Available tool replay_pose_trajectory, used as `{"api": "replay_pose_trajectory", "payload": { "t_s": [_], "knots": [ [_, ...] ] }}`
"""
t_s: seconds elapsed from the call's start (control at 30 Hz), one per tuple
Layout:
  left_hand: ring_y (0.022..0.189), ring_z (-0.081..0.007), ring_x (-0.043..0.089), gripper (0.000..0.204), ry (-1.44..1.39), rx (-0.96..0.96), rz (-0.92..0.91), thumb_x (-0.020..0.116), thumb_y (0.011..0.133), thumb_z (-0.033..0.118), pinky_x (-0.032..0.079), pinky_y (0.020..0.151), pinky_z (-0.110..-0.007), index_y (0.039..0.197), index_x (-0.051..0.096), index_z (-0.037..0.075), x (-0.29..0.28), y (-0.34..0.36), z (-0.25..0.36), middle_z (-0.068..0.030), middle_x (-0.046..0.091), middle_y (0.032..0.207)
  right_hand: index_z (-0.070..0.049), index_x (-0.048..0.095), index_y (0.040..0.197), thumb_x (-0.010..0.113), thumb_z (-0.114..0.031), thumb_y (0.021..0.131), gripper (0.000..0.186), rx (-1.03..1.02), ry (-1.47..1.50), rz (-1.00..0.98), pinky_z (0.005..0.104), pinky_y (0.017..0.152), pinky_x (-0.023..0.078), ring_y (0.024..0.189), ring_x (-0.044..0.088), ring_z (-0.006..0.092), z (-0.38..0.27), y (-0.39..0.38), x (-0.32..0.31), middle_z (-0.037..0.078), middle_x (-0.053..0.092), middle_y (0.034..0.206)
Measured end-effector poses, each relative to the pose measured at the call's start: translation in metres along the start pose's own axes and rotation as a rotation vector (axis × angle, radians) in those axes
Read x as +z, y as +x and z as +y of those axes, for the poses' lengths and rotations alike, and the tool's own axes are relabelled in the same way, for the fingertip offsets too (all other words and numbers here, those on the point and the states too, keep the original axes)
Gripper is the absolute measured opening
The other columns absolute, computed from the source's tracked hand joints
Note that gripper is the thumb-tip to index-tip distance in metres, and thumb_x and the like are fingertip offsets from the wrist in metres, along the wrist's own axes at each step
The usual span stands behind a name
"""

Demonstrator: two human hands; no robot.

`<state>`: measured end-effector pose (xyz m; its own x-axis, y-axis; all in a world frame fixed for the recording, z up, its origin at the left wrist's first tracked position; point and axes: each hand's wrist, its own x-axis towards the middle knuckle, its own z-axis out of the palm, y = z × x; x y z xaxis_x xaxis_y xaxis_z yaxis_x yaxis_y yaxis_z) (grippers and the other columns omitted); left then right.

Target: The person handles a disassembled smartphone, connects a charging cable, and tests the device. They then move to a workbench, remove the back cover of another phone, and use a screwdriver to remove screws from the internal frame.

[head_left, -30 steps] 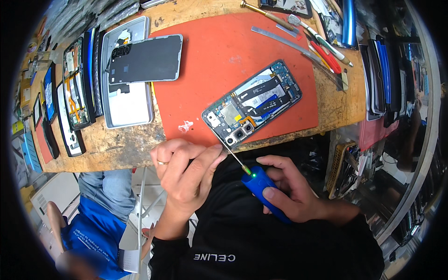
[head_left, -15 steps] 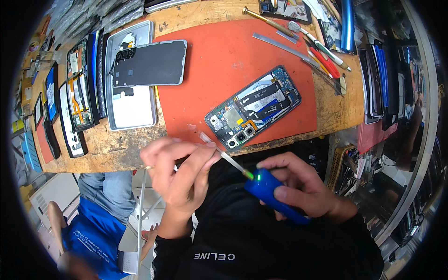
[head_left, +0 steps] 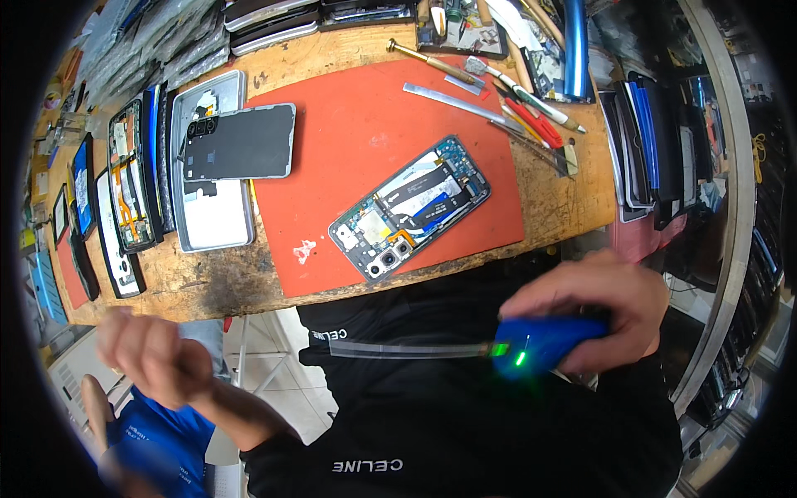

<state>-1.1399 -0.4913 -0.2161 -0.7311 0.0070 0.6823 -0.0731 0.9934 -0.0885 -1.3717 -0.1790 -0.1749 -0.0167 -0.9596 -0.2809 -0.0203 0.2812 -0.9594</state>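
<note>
My right hand grips a blue block-shaped device above my lap. A green light glows on its end. From that end a long, clear, tube-like strip runs left across my dark clothing, its far end free. My left hand is off to the left beyond the bench's front edge, fingers curled in, apart from the strip and somewhat blurred; nothing shows in it. On the red mat lies an opened phone, its circuit boards, dark flex cables and camera lenses exposed.
A dark phone back cover rests across a pale tray. Tweezers, a metal ruler, a brass-handled tool and red-handled tools lie at the far right. Phone parts stand at both sides. A person in blue is at lower left.
My left hand has let go of the clear strip and swung left. My right hand has moved right with the blue device, now turned so the strip lies nearly level. The view has shifted.
</note>
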Motion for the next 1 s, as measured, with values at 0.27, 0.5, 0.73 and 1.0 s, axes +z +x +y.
{"api": "replay_pose_trajectory", "payload": {
  "t_s": [0.27,0.5,0.73,1.0],
  "knots": [
    [0.074,-0.0284,0.057,0.015,-0.426,-0.408,-0.015,0.064,0.095,0.008,0.047,0.071,-0.041,0.084,0.058,0.0,0.016,-0.065,0.03,-0.0119,0.057,0.076,-0.004,0.052,0.144,0.089,-0.022,0.068,0.087,-0.177,-1.045,0.393,0.041,0.089,0.057,0.11,0.068,0.0375,0.04,0.071,-0.024,0.019,0.064,0.131],
    [0.079,-0.0293,0.06,0.013,-0.438,-0.615,-0.096,0.074,0.08,-0.006,0.049,0.08,-0.041,0.091,0.067,-0.002,0.028,-0.046,0.056,-0.0122,0.066,0.083,-0.001,0.051,0.143,0.085,-0.024,0.079,0.076,-0.002,-0.872,0.597,0.0445,0.079,0.059,0.092,0.069,0.0329,0.042,0.049,0.045,0.015,0.06,0.118],
    [0.078,-0.0264,0.061,0.014,-0.582,-0.451,-0.212,0.079,0.078,0.0,0.048,0.074,-0.038,0.09,0.073,0.004,0.053,-0.005,0.098,-0.0072,0.068,0.085,0.0,0.065,0.133,0.077,-0.016,0.082,0.055,0.024,-0.576,0.562,0.0345,0.078,0.053,0.085,0.069,0.0302,0.05,0.002,0.006,0.017,0.069,0.095],
    [0.081,-0.0249,0.059,0.035,-0.487,-0.331,-0.227,0.071,0.067,-0.004,0.05,0.071,-0.037,0.101,0.073,0.001,0.092,0.018,0.14,-0.0079,0.061,0.088,-0.002,0.067,0.134,0.081,-0.012,0.078,0.058,0.07,-0.541,0.439,0.0331,0.07,0.053,0.077,0.068,0.0256,0.051,-0.026,-0.007,0.013,0.069,0.089]
  ]
}}
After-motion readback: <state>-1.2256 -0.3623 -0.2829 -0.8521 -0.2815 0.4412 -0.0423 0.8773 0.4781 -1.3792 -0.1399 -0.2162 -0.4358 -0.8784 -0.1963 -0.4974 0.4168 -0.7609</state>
